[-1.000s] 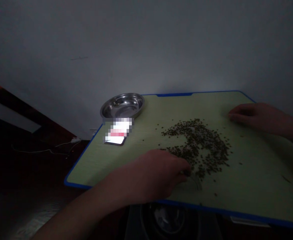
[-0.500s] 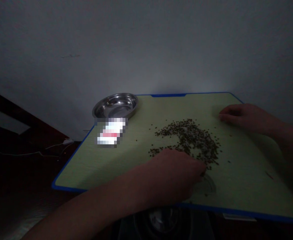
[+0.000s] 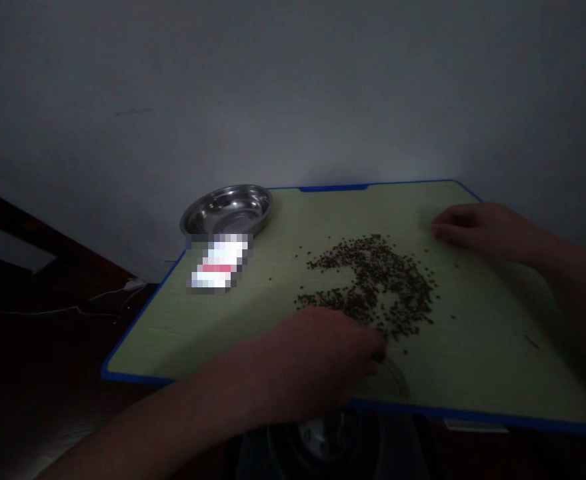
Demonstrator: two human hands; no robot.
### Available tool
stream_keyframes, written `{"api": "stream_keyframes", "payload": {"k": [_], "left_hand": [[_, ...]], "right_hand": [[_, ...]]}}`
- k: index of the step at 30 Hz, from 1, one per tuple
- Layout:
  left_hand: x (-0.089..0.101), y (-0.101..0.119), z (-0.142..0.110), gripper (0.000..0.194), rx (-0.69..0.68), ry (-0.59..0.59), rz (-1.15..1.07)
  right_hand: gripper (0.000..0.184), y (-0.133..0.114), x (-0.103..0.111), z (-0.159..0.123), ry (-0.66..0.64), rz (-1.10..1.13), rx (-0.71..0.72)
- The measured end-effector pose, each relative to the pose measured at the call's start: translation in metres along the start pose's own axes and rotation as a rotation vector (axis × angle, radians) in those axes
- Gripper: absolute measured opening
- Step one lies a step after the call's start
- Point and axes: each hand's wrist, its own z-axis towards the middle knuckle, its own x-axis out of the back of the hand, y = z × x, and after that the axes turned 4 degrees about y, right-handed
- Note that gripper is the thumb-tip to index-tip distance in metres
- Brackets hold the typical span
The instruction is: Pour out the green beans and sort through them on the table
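Dark seeds (image 3: 395, 277), uncountable; one left hand (image 3: 330, 357) at their edge, fingers' grip unclear; one right hand (image 3: 490, 230), fingers curled together; one bowl (image 3: 233, 215); one phone (image 3: 219, 265).

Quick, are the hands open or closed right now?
Left hand: curled near the dark bits; can't tell if holding.
Right hand: loosely curled; can't tell if holding anything.

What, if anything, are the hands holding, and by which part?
The left hand appears to hold a clear curved object by its rim, the exact grip hidden; nothing shows in the right hand.
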Motion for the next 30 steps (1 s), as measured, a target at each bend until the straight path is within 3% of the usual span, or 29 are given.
{"api": "stream_keyframes", "payload": {"k": [16,20,23,27,30], "left_hand": [[0.003,-0.009,-0.027,0.018,0.077,0.041,-0.103],[0.009,-0.006,-0.023,0.017,0.082,0.085,-0.077],[0.011,0.004,-0.009,0.016,0.018,0.118,-0.006],[0.006,0.018,0.013,0.012,-0.208,0.109,0.125],[0.002,0.024,0.021,0.013,-0.301,0.104,0.163]], "right_hand": [[0.039,0.000,0.000,-0.001,0.005,-0.002,0.005],[0.037,0.001,0.000,-0.001,0.013,0.007,-0.001],[0.037,0.002,-0.001,-0.001,0.023,0.018,-0.003],[0.037,0.002,-0.001,-0.001,0.020,0.011,0.009],[0.036,0.001,0.000,-0.001,0.017,0.006,0.012]]}}
